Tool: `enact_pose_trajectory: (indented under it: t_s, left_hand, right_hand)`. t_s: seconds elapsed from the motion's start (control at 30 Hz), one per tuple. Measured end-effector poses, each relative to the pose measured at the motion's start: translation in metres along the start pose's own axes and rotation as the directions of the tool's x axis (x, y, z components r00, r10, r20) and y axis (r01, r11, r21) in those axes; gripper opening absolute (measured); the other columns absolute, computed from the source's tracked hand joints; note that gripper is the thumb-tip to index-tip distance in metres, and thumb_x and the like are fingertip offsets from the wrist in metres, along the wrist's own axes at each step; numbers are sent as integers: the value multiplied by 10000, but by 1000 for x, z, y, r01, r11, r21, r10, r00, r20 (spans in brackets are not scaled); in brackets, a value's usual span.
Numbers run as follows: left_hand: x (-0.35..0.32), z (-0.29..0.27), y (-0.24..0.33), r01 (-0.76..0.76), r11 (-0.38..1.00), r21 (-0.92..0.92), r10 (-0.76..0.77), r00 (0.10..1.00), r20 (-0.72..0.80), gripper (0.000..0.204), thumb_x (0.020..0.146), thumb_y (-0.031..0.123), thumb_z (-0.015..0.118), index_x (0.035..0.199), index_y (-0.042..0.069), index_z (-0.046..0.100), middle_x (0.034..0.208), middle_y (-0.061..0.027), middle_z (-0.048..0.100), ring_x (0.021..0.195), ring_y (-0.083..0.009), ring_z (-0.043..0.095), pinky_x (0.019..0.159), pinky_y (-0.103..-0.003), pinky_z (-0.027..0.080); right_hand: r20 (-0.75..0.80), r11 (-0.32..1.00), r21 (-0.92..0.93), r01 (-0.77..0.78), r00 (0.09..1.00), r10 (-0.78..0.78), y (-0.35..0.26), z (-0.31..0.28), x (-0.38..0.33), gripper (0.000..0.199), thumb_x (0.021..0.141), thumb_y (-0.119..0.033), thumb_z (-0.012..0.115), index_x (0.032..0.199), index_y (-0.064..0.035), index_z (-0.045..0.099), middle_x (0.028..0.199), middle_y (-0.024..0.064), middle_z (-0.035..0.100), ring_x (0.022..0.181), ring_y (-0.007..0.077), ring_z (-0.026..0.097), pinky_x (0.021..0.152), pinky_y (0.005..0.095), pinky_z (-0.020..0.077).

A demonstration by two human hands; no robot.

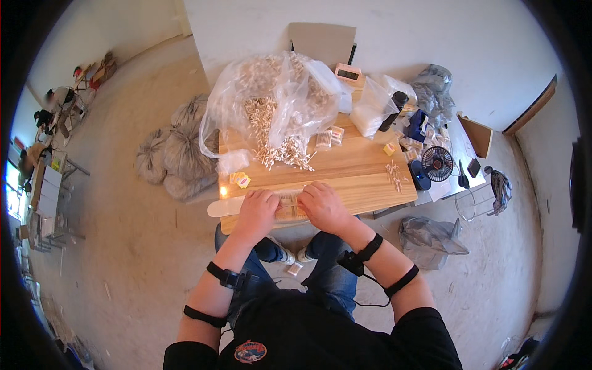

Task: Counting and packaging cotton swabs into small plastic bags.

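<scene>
At the near edge of the wooden table, a flat clear packet of cotton swabs lies between my hands. My left hand has its fingers curled over the packet's left end. The right end is pinched by my right hand. My fingertips hide part of the packet. A white strip with a rounded end sticks out to the left, beyond my left hand. Past my hands, a heap of loose cotton swabs spills from a big clear plastic bag. Small yellow-and-white labels lie near my left hand.
Filled swab packs and a few scattered swabs lie on the table. To the right stand a small black fan and a dark bottle. Grey sacks and a grey bag flank the table on the floor.
</scene>
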State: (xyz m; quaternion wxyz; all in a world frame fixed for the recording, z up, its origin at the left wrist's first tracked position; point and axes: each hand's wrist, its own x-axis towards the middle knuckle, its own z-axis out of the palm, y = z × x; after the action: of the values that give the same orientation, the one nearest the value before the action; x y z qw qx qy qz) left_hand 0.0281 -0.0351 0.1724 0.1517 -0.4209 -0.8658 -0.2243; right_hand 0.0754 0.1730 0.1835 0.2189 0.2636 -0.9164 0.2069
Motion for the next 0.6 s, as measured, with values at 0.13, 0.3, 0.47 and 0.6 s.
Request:
enact_pose_trajectory:
  t_s: [0.13, 0.3, 0.47, 0.6]
  left_hand:
    - [0, -3, 0, 25, 1000, -17, -26, 999, -41, 154, 710, 138, 702, 779, 86, 575, 790, -63, 570, 819, -272, 582, 749, -390, 446]
    - [-7, -14, -5, 29, 999, 13, -29, 999, 23, 131, 726, 139, 694, 787, 88, 590, 791, -56, 576, 825, -261, 582, 772, -372, 440]
    - [-15, -15, -20, 54, 998, 12, -54, 998, 21, 127, 737, 149, 689, 786, 91, 587, 804, -59, 574, 832, -259, 575, 775, -381, 436]
    - [-20, -18, -23, 57, 998, 30, -58, 998, 28, 124, 748, 149, 683, 789, 96, 579, 820, -61, 578, 835, -264, 569, 784, -379, 430]
  right_hand:
    - [7, 1000, 18, -23, 1000, 22, 5, -5, -1, 95, 757, -131, 617, 788, -51, 576, 784, 109, 544, 786, 306, 557, 693, 408, 453]
    - [32, 1000, -16, -20, 999, 21, 10, -12, -9, 81, 780, -122, 615, 790, -51, 577, 785, 107, 550, 790, 305, 558, 704, 406, 455]
    - [28, 998, -15, -62, 998, 62, 21, -22, -16, 74, 786, -112, 615, 792, -49, 577, 785, 110, 550, 790, 307, 555, 710, 402, 453]
    - [42, 997, 17, -76, 996, 76, 24, -21, -20, 73, 770, -100, 625, 793, -50, 577, 777, 120, 547, 790, 309, 552, 705, 403, 450]
